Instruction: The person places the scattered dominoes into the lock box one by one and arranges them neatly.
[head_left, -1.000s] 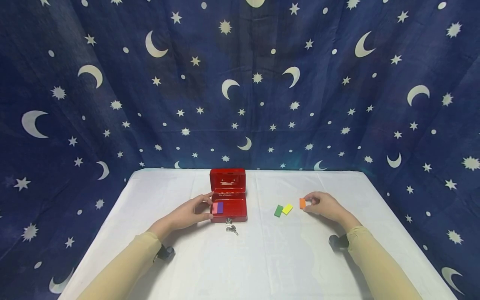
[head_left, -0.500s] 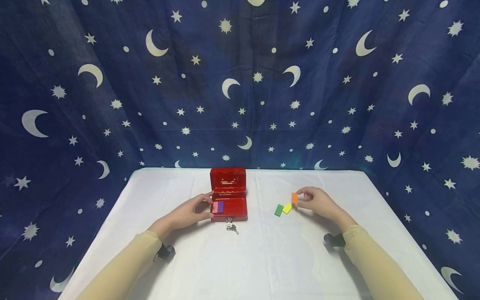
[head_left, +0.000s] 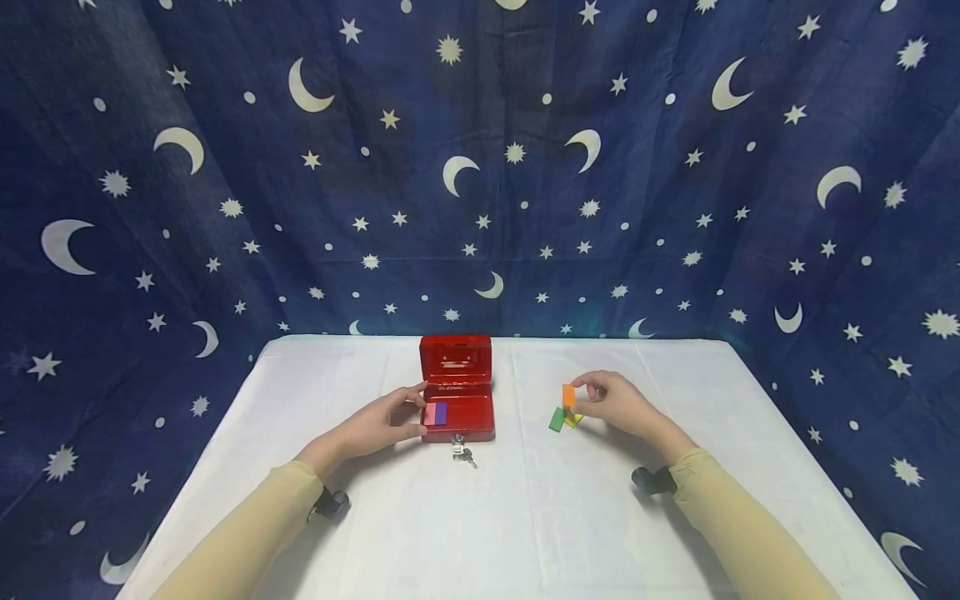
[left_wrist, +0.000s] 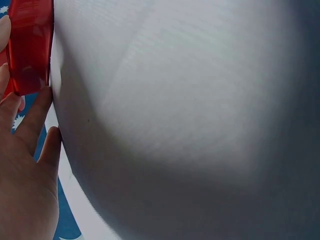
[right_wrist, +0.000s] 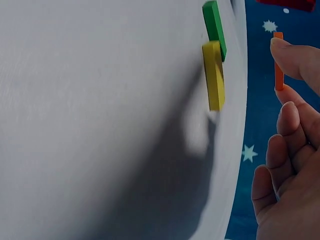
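Note:
Lifted off the table, a flat orange block [head_left: 568,395] is pinched between thumb and forefinger of my right hand [head_left: 621,406]. Its narrow edge shows in the right wrist view, with the other fingers loosely bent below. Beneath it a green block [head_left: 557,419] and a yellow block [right_wrist: 214,77] lie end to end; the hand partly covers the yellow one in the head view. My left hand [head_left: 375,425] rests against the left side of a red cash box [head_left: 480,417], fingers spread and fairly straight. The box's lid stands up. Inside, at left, lie a pink block [head_left: 430,414] and a purple block [head_left: 441,413].
Keys [head_left: 468,458] hang from the lock at the box's front. A white cloth [head_left: 480,525] covers the table. Behind the far edge hangs a dark blue curtain [head_left: 480,233] with moons and stars.
My right hand has lifted the orange block and carried it left, from right of the yellow block to above it. My left hand has stayed at the box.

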